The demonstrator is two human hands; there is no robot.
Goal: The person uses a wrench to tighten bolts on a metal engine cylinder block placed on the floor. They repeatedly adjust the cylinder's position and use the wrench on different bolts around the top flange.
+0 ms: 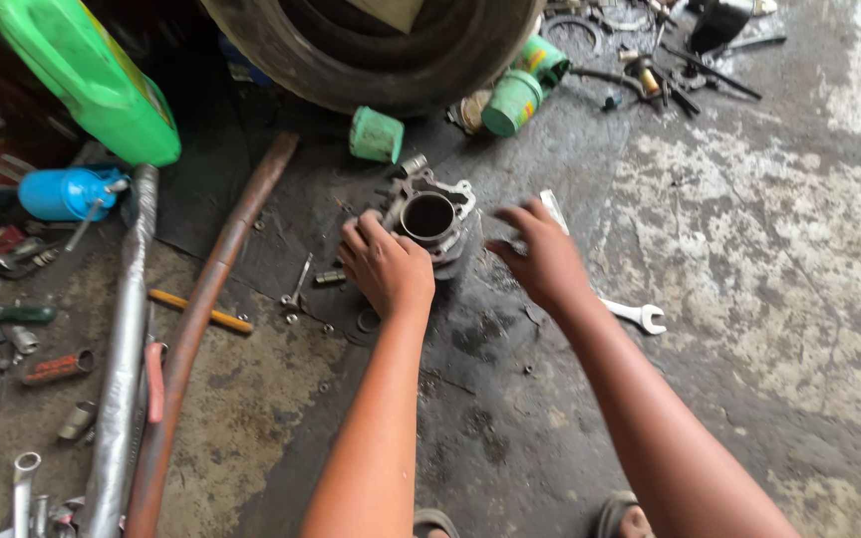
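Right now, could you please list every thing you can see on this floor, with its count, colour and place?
engine cylinder: one, grey metal, centre, under the left hand
tyre: one, black, top centre
jug: one, green, top left
canister: one, blue, left
cups: three, green, below and beside the tyre
pipes: two, one rusty brown, one silver, lower left
spanner: one, silver, under the right forearm
screwdriver: one, yellow handle, beside the rusty pipe
small tools: many, mixed colours, far left
left hand: on the cylinder's side
right hand: blurred, right of the cylinder; what it holds is unclear
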